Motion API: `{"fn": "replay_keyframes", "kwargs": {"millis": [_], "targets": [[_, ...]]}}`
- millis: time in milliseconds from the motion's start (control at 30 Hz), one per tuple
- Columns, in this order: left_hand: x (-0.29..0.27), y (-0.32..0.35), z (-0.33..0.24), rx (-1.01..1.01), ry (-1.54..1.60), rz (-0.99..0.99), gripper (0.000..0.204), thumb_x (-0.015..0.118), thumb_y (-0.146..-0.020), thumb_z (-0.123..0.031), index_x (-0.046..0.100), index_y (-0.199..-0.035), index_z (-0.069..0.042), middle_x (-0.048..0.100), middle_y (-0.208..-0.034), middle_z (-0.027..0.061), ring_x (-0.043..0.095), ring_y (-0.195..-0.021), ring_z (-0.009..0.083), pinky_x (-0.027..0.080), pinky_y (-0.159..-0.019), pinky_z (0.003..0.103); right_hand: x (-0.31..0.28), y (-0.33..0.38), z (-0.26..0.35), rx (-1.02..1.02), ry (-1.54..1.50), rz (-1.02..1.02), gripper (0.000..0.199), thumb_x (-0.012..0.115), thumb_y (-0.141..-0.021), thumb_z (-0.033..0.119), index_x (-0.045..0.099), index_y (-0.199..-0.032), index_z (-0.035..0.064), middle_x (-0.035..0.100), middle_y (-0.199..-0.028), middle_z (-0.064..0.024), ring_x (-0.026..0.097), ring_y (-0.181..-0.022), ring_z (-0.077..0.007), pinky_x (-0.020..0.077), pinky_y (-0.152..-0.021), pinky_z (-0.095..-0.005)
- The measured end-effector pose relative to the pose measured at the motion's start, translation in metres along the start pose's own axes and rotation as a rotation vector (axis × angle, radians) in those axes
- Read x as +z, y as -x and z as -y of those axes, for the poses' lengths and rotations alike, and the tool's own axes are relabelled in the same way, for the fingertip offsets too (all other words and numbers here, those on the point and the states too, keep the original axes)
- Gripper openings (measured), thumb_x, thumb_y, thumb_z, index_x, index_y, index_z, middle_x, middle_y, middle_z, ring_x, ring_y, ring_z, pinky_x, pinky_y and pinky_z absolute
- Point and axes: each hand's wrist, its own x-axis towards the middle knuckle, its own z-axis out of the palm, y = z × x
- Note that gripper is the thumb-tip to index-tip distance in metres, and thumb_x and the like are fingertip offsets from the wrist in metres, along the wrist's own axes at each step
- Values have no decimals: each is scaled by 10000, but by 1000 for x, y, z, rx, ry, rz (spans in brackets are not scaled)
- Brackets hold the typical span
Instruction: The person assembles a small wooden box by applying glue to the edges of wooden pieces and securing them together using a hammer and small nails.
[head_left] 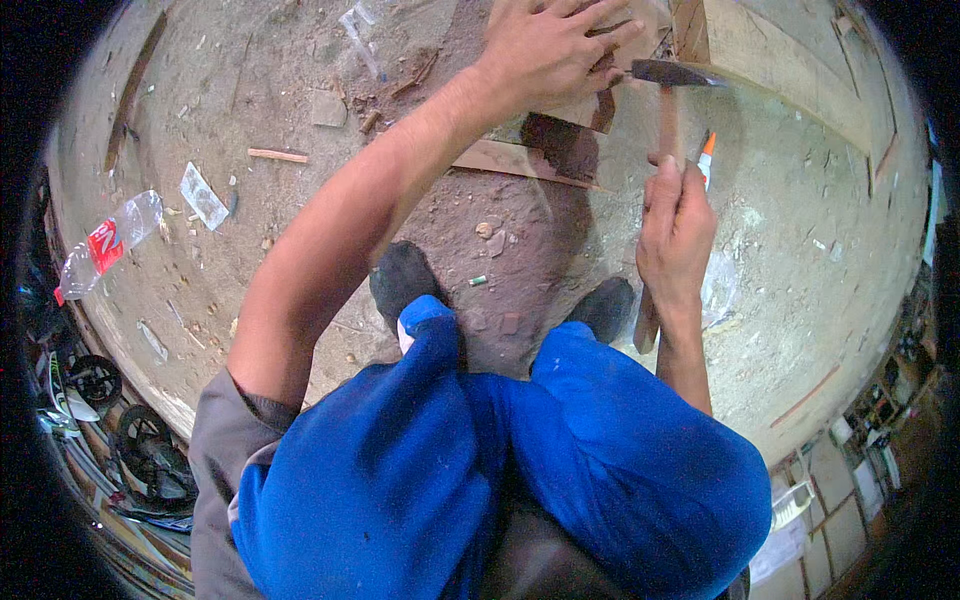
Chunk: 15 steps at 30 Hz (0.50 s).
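My left hand [560, 50] lies with its fingers stretched out over a piece of wood [592, 112] near the top. The hand hides part of that wood. Closed around a wooden handle, my right hand [676, 230] grips a hammer [668, 120]. Its dark head is up beside my left fingertips, near the wood. Just behind the right fingers shows a white tube with an orange tip [709, 150]; whether the hand touches it I cannot tell. A thin wooden strip [510, 158] lies below my left hand.
A long pale board [790, 75] runs across the upper right. On the dusty floor lie a plastic bottle with a red label [108, 243], a clear wrapper [205, 196] and a small stick [278, 155]. Wheels [150, 455] stand at the lower left, and a white crate [793, 505] at the lower right.
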Motion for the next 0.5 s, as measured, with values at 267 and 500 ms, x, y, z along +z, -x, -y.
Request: {"fn": "replay_keyframes", "kwargs": {"millis": [267, 500], "targets": [[8, 2, 9, 29, 37, 0, 653, 543, -981, -502, 480, -1542, -173, 427, -1614, 127, 345, -1508, 401, 198, -1143, 752, 6, 0, -8, -118, -13, -94, 309, 472, -1095, 253, 615, -1124, -19, 637, -799, -133, 620, -658, -252, 484, -605, -400], [13, 0, 4, 40, 79, -29, 649, 524, -989, -499, 483, -1538, -154, 424, -1613, 137, 348, -1502, 414, 205, -1158, 727, 6, 13, -7, -72, -377, -253, 320, 470, -1103, 282, 609, -1101, -6, 606, -747, -75, 574, -624, -176, 445, -526, -371]]}}
